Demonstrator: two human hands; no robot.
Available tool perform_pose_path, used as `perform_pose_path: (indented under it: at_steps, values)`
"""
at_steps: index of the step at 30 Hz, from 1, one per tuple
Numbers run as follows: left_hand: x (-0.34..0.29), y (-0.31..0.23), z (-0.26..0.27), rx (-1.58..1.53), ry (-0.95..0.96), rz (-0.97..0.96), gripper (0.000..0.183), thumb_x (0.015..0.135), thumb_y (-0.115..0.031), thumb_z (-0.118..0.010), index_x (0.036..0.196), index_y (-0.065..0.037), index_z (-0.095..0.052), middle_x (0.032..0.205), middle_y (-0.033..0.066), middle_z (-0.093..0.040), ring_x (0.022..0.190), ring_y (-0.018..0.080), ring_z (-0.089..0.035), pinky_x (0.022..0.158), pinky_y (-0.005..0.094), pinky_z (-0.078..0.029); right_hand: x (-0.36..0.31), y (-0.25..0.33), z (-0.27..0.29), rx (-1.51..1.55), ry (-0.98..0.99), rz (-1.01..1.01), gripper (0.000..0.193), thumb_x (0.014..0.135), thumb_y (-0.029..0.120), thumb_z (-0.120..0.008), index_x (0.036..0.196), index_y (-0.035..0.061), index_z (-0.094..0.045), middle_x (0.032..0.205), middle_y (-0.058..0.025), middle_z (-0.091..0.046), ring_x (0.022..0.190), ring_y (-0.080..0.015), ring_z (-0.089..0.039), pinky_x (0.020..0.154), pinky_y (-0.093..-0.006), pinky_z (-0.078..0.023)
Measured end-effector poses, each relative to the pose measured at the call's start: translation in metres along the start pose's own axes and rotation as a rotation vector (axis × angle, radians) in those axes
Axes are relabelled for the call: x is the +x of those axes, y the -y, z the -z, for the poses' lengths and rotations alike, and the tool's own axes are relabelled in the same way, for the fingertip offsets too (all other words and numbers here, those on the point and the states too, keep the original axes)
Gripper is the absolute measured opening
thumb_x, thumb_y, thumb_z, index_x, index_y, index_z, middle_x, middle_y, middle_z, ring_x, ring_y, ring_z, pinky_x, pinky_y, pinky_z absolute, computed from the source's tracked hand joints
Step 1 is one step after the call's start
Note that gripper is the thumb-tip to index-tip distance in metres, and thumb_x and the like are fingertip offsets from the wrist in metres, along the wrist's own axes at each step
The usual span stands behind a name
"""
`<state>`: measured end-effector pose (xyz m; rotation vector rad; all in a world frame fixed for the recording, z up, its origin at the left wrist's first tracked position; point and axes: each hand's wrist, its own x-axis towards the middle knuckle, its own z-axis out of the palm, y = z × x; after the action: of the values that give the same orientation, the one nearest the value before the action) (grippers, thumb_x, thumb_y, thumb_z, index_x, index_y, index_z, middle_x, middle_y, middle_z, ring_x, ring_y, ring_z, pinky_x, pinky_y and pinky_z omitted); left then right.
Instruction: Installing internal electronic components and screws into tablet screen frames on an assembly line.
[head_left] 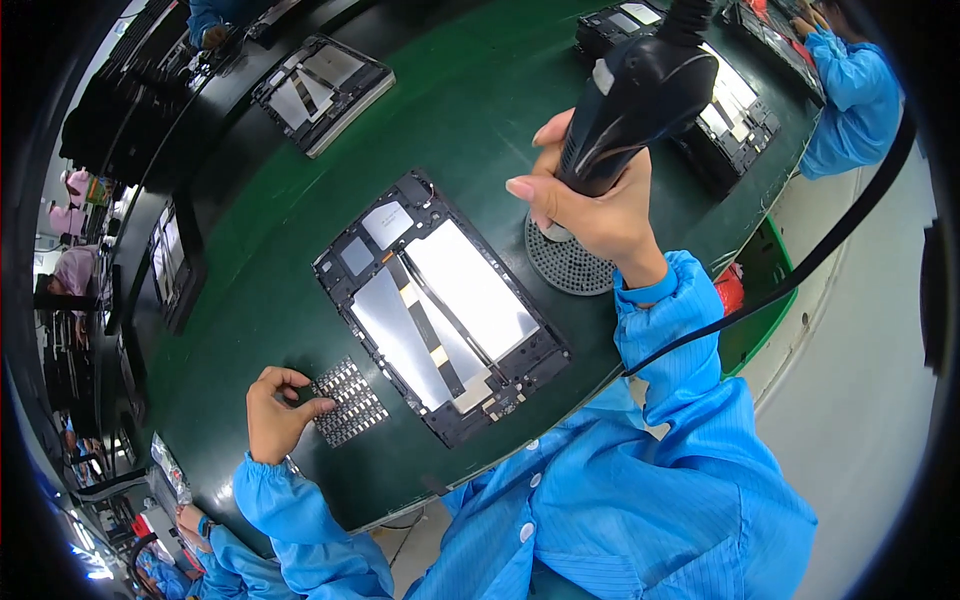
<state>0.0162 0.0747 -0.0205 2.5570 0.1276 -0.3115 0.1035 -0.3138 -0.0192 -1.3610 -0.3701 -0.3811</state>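
Note:
My right hand (pixel 603 210) is wrapped round the lower end of a black handheld device (pixel 635 100) with a ribbed neck at its top; part of the grip is hidden behind it. Below that hand lies a round grey disc (pixel 570 265) full of small holes. With thumb and fingertips, my left hand (pixel 277 412) holds the left edge of a flat sheet of small parts in rows (pixel 352 402). Between my hands lies an opened tablet-like unit (pixel 470 285), its silver battery panels, dark ribbon cable and black frame exposed.
Other opened units stand at the far left (pixel 325 90), the left edge (pixel 170 255) and stacked at the far right (pixel 735 110). A black cable (pixel 790 285) crosses my right sleeve. Beyond the green table's right edge is a green bin (pixel 765 300). Other people work nearby.

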Motion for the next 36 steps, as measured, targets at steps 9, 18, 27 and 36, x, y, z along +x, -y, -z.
perform_pose_path:
  at_steps: [9, 18, 27, 36]
  values:
    - [0.001, 0.002, 0.001, -0.558, 0.067, 0.150, 0.021, 0.068, 0.008, -0.074, 0.085, 0.005, -0.063, 0.073, 0.0047, -0.063, 0.065, 0.0089, -0.060, 0.062, 0.0189, -0.049, 0.000, 0.000, 0.002, -0.030, 0.043, 0.026, 0.033, 0.072, -0.009, -0.071, 0.097, -0.0016, -0.051, 0.058, -0.0058, -0.059, 0.048, -0.0093, -0.055, 0.045, -0.0207, -0.043]
    - [0.001, 0.018, -0.008, -0.464, -0.060, 0.076, 0.016, 0.071, 0.005, -0.073, 0.085, 0.007, -0.066, 0.073, 0.0063, -0.066, 0.065, 0.0083, -0.060, 0.062, 0.0204, -0.049, -0.003, 0.001, -0.001, -0.083, 0.055, 0.019, 0.034, 0.072, -0.010, -0.069, 0.099, -0.0029, -0.050, 0.060, -0.0061, -0.058, 0.048, -0.0098, -0.055, 0.044, -0.0214, -0.042]
    - [-0.017, -0.001, -0.016, -0.071, -0.326, -0.037, 0.012, 0.067, 0.000, -0.075, 0.076, 0.002, -0.066, 0.070, 0.0107, -0.066, 0.061, 0.0154, -0.061, 0.059, 0.0258, -0.048, -0.004, 0.001, -0.011, -0.022, 0.002, 0.027, 0.028, 0.072, -0.005, -0.073, 0.093, -0.0028, -0.055, 0.060, -0.0028, -0.059, 0.048, -0.0080, -0.054, 0.043, -0.0215, -0.040]
    - [-0.030, -0.023, -0.048, -0.253, -0.424, -0.385, 0.011, 0.067, 0.003, -0.071, 0.075, -0.001, -0.065, 0.074, 0.0115, -0.066, 0.066, 0.0243, -0.064, 0.060, 0.0310, -0.050, 0.006, 0.036, -0.056, 0.195, 0.108, 0.211, 0.043, 0.074, -0.009, -0.066, 0.112, 0.0009, -0.047, 0.064, -0.0059, -0.057, 0.051, -0.0124, -0.056, 0.047, -0.0243, -0.045]
